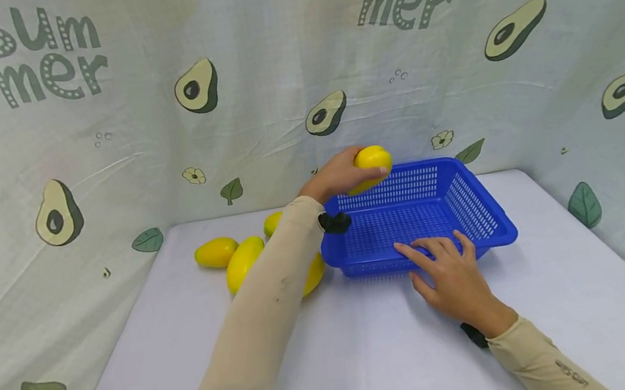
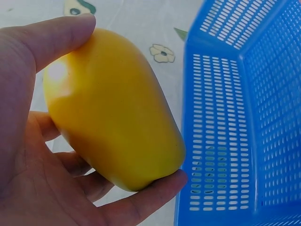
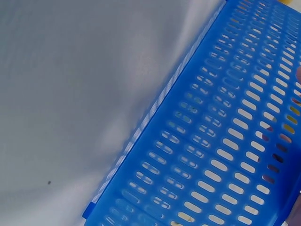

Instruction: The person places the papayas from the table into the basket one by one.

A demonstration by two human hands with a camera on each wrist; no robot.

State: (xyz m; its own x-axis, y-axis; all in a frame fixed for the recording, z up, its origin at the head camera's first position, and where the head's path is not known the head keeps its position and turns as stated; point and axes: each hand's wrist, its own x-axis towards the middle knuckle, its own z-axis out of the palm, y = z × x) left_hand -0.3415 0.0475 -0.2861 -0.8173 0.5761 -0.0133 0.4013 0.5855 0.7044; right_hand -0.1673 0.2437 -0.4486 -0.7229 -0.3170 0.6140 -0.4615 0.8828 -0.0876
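A yellow mango is in my left hand, raised above the far left corner of the blue plastic basket. In the left wrist view, the thumb lies over one end of the mango and fingers support it from below, just outside the basket wall. My right hand holds the basket's near rim, fingers bent over it and thumb on the outer side. The right wrist view shows mostly the slotted basket wall; parts of the fingers show through the slots.
Several more mangoes lie on the white table left of the basket, among them one at the far left and another beside it. My left sleeve partly covers the others. A printed curtain hangs behind the table.
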